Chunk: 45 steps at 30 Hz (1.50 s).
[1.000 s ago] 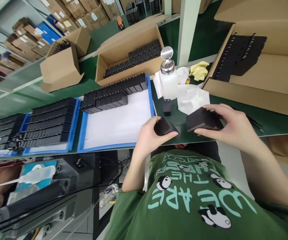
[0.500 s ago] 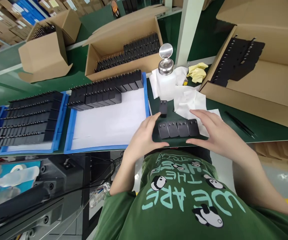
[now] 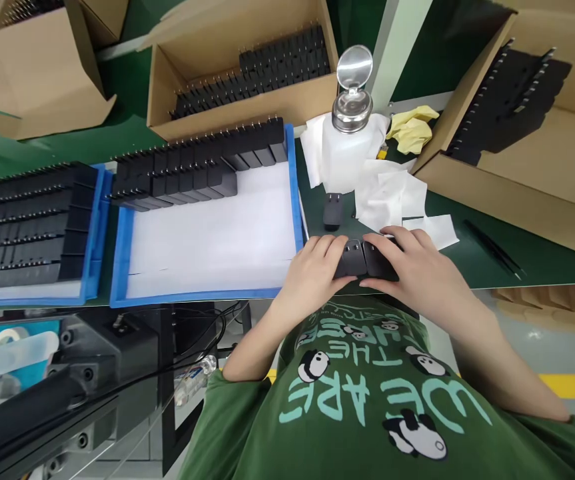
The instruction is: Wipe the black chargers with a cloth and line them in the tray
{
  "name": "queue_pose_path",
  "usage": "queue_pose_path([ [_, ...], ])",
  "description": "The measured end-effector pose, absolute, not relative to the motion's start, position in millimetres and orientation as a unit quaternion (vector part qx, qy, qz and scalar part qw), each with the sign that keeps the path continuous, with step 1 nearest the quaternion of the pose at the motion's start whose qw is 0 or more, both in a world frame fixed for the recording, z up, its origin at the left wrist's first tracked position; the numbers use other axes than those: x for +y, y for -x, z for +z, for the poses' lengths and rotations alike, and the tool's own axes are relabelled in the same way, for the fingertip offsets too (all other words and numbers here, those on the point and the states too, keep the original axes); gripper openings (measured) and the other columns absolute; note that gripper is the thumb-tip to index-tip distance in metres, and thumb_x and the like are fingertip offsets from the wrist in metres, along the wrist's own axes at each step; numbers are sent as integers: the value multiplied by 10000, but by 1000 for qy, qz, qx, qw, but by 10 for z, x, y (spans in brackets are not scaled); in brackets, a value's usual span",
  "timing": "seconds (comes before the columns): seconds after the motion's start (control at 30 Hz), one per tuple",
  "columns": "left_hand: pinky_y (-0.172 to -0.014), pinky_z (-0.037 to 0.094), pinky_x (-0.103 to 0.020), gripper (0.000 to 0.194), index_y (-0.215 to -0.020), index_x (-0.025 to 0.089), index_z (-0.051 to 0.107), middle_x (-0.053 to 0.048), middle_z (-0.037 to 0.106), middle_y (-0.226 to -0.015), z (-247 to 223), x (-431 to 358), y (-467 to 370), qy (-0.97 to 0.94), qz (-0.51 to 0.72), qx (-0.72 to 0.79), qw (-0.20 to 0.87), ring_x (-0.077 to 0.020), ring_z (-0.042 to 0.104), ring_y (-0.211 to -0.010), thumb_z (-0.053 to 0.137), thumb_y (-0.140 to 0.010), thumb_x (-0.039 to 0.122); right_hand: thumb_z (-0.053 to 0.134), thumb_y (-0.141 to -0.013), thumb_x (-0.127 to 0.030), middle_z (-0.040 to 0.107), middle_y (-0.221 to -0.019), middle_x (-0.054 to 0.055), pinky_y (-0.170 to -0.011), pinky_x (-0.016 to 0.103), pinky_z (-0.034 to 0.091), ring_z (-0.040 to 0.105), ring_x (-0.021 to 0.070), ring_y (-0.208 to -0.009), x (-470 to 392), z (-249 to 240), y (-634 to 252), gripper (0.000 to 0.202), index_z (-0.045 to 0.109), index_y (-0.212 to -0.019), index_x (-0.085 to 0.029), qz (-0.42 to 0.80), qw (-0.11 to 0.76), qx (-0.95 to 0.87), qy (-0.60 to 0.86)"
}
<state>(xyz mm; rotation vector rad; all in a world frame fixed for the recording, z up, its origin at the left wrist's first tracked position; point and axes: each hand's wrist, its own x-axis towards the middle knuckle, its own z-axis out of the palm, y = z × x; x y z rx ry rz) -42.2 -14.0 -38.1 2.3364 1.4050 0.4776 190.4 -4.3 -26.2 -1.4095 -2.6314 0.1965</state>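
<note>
A short row of black plug-in power adapters (image 3: 353,260) lies side by side on the green bench in front of me, metal prongs showing. My left hand (image 3: 314,272) is closed around the row's left end, thumb on the near side and fingers on the far side. Around the right end, my right hand (image 3: 417,270) is closed in the same way, hiding part of the outer adapters. One more black adapter (image 3: 333,211) sits apart, just beyond my left fingertips. Left of my hands, a blue tray (image 3: 120,253) with a white liner carries rows of similar adapters along its far side.
A pump bottle (image 3: 342,157) stands beyond the lone adapter, beside white wipes (image 3: 384,200) and a crumpled yellow cloth (image 3: 412,130). Black tweezers (image 3: 494,250) lie at right. Cartons (image 3: 507,207) of adapters stand behind and right; another filled blue tray (image 3: 98,233) is far left.
Both hands have come inward from either side of the row and closed on its ends. The camera view has shifted closer and lower.
</note>
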Motion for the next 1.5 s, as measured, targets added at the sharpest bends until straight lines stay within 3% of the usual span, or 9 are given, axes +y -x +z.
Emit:
queue_pose_path([
  [0.13, -943, 568, -412, 531, -1327, 205, 539, -114, 695, -1219, -412, -179, 570, -808, 275, 467, 231, -284, 644, -1128, 818, -887, 307, 626, -972, -578, 626, -1273, 120, -827, 466, 604, 616, 330, -1098, 0, -302, -2017, 552, 505, -1389, -236, 146, 120, -870, 456],
  [0.27, -929, 567, -373, 573, -1323, 260, 557, -82, 697, -1205, -370, -214, 700, -751, 385, 463, 273, -246, 673, -1091, 858, -844, 350, 606, -982, -591, 627, -1229, 101, -823, 450, 579, 615, 316, -1076, 20, -330, -2069, 532, 511, -1380, -252, 184, 138, -863, 449],
  [0.57, -892, 559, -398, 552, -1288, 237, 595, -81, 688, -1129, -276, -137, 600, -810, 221, 485, 243, -283, 632, -1061, 879, -817, 283, 682, -952, -487, 623, -1293, 119, -913, 475, 538, 559, 347, -1131, 37, -336, -2051, 560, 487, -1400, -213, 195, 128, -870, 435],
  [0.67, -923, 569, -416, 776, -1447, 272, 497, -94, 680, -1221, -235, -164, 638, -800, 195, 505, 259, -298, 645, -1123, 904, -787, 249, 688, -947, -438, 631, -1302, 126, -896, 469, 543, 559, 354, -1138, 29, -345, -2044, 541, 496, -1391, -195, 210, 135, -862, 441],
  [0.8, -832, 591, -322, 989, -1549, 330, 375, -88, 696, -1235, -236, -222, 852, -745, 289, 510, 319, -261, 683, -1136, 940, -742, 411, 663, -950, -484, 606, -1367, 157, -954, 521, 542, 547, 393, -1208, 20, -378, -2065, 688, 418, -1504, -158, 233, 144, -854, 443],
  [1.0, -738, 586, -269, 921, -1466, 322, 433, -100, 703, -1239, -336, -248, 1055, -716, 368, 468, 365, -260, 684, -1168, 925, -718, 535, 628, -940, -561, 547, -1460, 155, -1014, 590, 529, 528, 434, -1279, 43, -408, -2148, 706, 412, -1519, -218, 298, 155, -828, 450],
  [1.2, -1033, 564, -443, 826, -1538, 295, 386, -128, 632, -1357, -254, -236, 706, -805, 210, 502, 237, -313, 624, -1277, 851, -857, 331, 676, -931, -468, 600, -1362, 135, -1008, 570, 523, 553, 401, -1225, 90, -404, -2126, 543, 499, -1396, -250, 322, 165, -825, 434],
  [1.3, -979, 575, -489, 876, -1550, 237, 373, -170, 608, -1413, -294, -223, 483, -825, 156, 506, 195, -367, 610, -1264, 863, -837, 374, 694, -937, -438, 633, -1287, 126, -973, 534, 524, 553, 373, -1167, 99, -426, -2105, 487, 520, -1348, -246, 315, 181, -831, 422],
  [1.5, -913, 581, -409, 587, -1302, 231, 592, -110, 736, -1188, -370, -205, 531, -809, 283, 462, 226, -277, 688, -1070, 856, -834, 467, 712, -952, -413, 678, -1191, 80, -868, 426, 513, 549, 299, -1059, 11, -326, -2110, 416, 540, -1292, -248, 307, 234, -830, 403],
])
